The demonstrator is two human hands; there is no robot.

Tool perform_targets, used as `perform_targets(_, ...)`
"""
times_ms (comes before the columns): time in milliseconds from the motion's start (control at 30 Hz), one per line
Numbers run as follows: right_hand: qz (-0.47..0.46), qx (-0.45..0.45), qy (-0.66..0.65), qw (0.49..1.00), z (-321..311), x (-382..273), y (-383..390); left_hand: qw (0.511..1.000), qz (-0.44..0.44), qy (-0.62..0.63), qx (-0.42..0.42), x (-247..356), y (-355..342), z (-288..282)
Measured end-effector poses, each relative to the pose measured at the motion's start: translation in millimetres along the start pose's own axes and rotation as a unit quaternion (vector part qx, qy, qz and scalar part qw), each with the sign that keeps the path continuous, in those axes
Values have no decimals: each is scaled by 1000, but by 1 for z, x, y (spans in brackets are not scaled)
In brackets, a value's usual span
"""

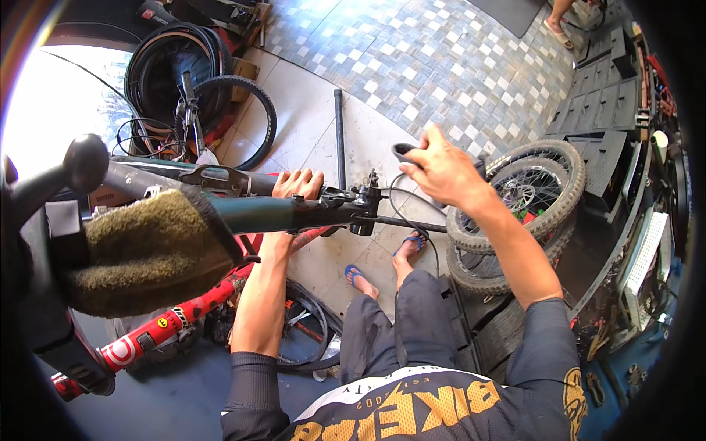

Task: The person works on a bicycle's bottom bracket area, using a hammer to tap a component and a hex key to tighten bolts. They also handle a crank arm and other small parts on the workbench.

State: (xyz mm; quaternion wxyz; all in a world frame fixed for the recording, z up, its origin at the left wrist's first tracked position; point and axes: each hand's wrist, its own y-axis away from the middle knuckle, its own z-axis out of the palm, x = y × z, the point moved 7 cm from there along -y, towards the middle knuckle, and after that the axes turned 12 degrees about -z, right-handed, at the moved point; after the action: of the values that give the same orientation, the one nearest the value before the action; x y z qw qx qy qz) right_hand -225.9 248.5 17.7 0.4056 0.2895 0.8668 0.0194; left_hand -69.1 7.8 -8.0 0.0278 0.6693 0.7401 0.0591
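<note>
A dark teal bicycle frame (294, 213) is held in a work stand clamp padded with a brown-green cloth (147, 250). My left hand (298, 184) rests on the frame tube next to the seat clamp (353, 202), fingers curled over it. My right hand (437, 169) is raised just right of the clamp, shut on a black tool handle (403, 153). A thin black cable (412, 213) loops below that hand, and a slim black rod (412, 223) sticks out of the frame's end toward the right.
A red bicycle frame (169, 323) lies low at left. Knobby-tyred wheels (529, 191) are stacked at right, more tyres (191, 81) lean at the back left. A black pipe (339, 132) lies on the tiled floor. Tool shelves (647, 257) line the right. Another person's foot (557, 29) shows at the top.
</note>
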Motion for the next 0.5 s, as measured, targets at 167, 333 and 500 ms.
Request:
perform_targets(167,-163,167,-83,969,13,-35,-29,1000,7,-3,20,6,-4,-4)
perform_targets(333,-154,94,-115,977,53,-75,-35,999,27,-1,26,9,1,2)
perform_targets(500,-198,195,-35,960,46,-91,-50,999,15,-6,35,3,-1,1)
